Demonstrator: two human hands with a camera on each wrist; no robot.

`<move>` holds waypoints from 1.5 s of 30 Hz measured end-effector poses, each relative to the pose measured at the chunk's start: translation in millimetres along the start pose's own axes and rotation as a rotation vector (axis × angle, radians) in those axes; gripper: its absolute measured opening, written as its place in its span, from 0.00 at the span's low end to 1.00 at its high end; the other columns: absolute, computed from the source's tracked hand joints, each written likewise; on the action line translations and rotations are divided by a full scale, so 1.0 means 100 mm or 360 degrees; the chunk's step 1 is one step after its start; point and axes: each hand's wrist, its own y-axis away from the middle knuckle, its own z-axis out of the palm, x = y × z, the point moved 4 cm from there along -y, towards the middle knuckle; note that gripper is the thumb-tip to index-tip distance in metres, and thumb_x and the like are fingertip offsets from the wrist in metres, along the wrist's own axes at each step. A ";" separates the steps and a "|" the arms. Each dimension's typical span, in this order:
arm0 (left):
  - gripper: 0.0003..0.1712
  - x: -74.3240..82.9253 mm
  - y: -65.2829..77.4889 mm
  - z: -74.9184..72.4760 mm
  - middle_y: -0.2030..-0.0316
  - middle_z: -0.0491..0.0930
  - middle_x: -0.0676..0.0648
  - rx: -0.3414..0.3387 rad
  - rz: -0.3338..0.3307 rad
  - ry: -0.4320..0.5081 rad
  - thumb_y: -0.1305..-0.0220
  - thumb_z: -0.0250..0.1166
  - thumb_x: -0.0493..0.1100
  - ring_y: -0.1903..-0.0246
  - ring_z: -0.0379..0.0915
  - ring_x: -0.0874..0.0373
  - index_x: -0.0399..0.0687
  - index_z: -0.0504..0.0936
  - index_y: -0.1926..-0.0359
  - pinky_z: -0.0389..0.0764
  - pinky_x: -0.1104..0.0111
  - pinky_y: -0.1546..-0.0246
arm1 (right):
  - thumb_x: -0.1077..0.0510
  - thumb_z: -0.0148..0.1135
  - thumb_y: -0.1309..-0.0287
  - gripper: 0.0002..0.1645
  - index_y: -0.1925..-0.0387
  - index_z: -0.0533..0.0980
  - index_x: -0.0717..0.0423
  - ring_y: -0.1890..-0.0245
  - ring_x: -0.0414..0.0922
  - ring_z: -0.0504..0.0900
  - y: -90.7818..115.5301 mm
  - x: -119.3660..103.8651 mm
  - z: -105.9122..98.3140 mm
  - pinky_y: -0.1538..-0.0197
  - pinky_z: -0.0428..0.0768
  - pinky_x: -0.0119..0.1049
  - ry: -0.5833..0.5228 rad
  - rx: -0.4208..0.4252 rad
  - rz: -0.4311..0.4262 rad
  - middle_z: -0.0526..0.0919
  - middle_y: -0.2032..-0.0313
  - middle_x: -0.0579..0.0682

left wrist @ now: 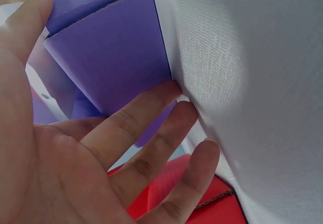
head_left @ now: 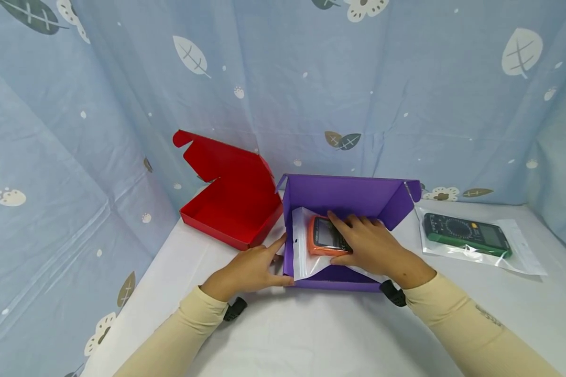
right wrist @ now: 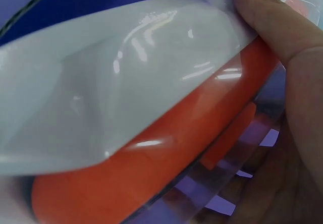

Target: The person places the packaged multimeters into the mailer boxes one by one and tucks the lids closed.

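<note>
A purple cardboard box (head_left: pixel 344 191) stands open on the table, its lid raised at the back. Inside it, tilted, is an orange multimeter (head_left: pixel 327 235) with a dark screen, packed in a clear-and-white zip bag (head_left: pixel 304 267). My right hand (head_left: pixel 370 246) grips the bagged multimeter from its right side; in the right wrist view the thumb presses the white side of the bag (right wrist: pixel 131 72). My left hand (head_left: pixel 250 268) rests against the box's left wall (left wrist: pixel 116 52), thumb near the front corner, the other fingers extended along the outside.
An open red cardboard box (head_left: pixel 226 214) stands to the left of the purple one, lid up. To the right, a green multimeter (head_left: pixel 467 235) in a clear bag lies on the white-covered table (head_left: pixel 311 335). A blue patterned curtain (head_left: pixel 287 104) hangs behind.
</note>
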 end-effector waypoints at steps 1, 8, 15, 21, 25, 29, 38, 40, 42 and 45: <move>0.63 0.00 0.00 0.00 0.47 0.85 0.53 0.0002 0.0002 0.0001 0.50 0.71 0.71 0.50 0.79 0.55 0.55 0.52 0.21 0.79 0.59 0.52 | 0.31 0.73 0.53 0.59 0.26 0.63 0.55 0.46 0.59 0.79 -0.01 0.01 0.01 0.51 0.79 0.60 -0.0002 -0.0002 0.0002 0.79 0.47 0.60; 0.65 0.00 0.02 -0.01 0.46 0.85 0.53 0.0016 0.0029 -0.0011 0.50 0.69 0.74 0.49 0.79 0.53 0.55 0.50 0.20 0.79 0.57 0.50 | 0.30 0.73 0.54 0.59 0.27 0.64 0.55 0.46 0.60 0.79 -0.07 0.04 0.09 0.53 0.80 0.61 -0.0006 -0.0009 0.0003 0.79 0.47 0.61; 0.65 0.00 0.01 -0.01 0.46 0.85 0.55 0.0010 0.0021 -0.0023 0.50 0.68 0.76 0.48 0.79 0.53 0.55 0.50 0.20 0.78 0.57 0.51 | 0.31 0.74 0.55 0.57 0.29 0.67 0.55 0.46 0.60 0.79 -0.10 0.07 0.18 0.53 0.81 0.60 -0.0034 -0.0035 0.0023 0.79 0.48 0.62; 0.64 0.00 0.00 0.00 0.46 0.85 0.54 0.0001 0.0022 -0.0038 0.50 0.68 0.75 0.50 0.79 0.54 0.53 0.51 0.21 0.78 0.59 0.52 | 0.31 0.75 0.56 0.57 0.29 0.68 0.55 0.47 0.60 0.80 -0.08 0.07 0.22 0.53 0.81 0.59 -0.0026 -0.0016 0.0005 0.79 0.49 0.62; 0.64 0.00 0.00 -0.01 0.47 0.85 0.54 -0.0002 0.0029 -0.0038 0.49 0.69 0.74 0.52 0.79 0.56 0.53 0.51 0.21 0.78 0.61 0.55 | 0.32 0.75 0.56 0.56 0.30 0.69 0.56 0.47 0.61 0.80 -0.08 0.06 0.24 0.52 0.81 0.59 -0.0007 0.0000 -0.0023 0.79 0.51 0.61; 0.64 0.00 -0.01 -0.02 0.47 0.85 0.53 0.0005 0.0045 -0.0025 0.48 0.69 0.73 0.50 0.79 0.54 0.51 0.51 0.21 0.79 0.58 0.52 | 0.33 0.75 0.55 0.55 0.31 0.69 0.56 0.46 0.61 0.79 -0.10 0.06 0.26 0.49 0.79 0.59 0.0001 -0.0012 -0.0036 0.79 0.50 0.62; 0.63 0.00 -0.01 -0.01 0.47 0.86 0.52 0.0023 0.0064 -0.0037 0.48 0.69 0.72 0.51 0.80 0.52 0.51 0.52 0.21 0.79 0.56 0.51 | 0.34 0.77 0.57 0.56 0.30 0.69 0.56 0.44 0.62 0.78 -0.10 0.06 0.32 0.44 0.77 0.60 -0.0013 0.0007 -0.0020 0.79 0.49 0.62; 0.63 0.00 0.00 -0.01 0.47 0.86 0.52 0.0025 0.0066 -0.0046 0.48 0.69 0.72 0.52 0.80 0.52 0.51 0.52 0.21 0.79 0.57 0.52 | 0.34 0.77 0.57 0.56 0.31 0.69 0.56 0.45 0.62 0.78 -0.09 0.06 0.33 0.44 0.76 0.61 -0.0017 0.0030 -0.0026 0.78 0.49 0.62; 0.63 0.00 0.00 -0.01 0.47 0.86 0.51 0.0028 0.0067 -0.0051 0.48 0.70 0.72 0.53 0.80 0.53 0.51 0.52 0.21 0.79 0.58 0.53 | 0.34 0.77 0.57 0.56 0.31 0.69 0.56 0.45 0.62 0.77 -0.09 0.06 0.34 0.44 0.76 0.61 -0.0023 0.0050 -0.0034 0.78 0.49 0.62; 0.63 0.00 0.00 -0.02 0.48 0.86 0.51 0.0032 0.0068 -0.0057 0.48 0.70 0.72 0.53 0.80 0.53 0.51 0.52 0.21 0.79 0.59 0.55 | 0.35 0.77 0.57 0.55 0.31 0.70 0.56 0.45 0.62 0.77 -0.08 0.06 0.37 0.44 0.76 0.62 -0.0035 0.0071 -0.0046 0.78 0.49 0.62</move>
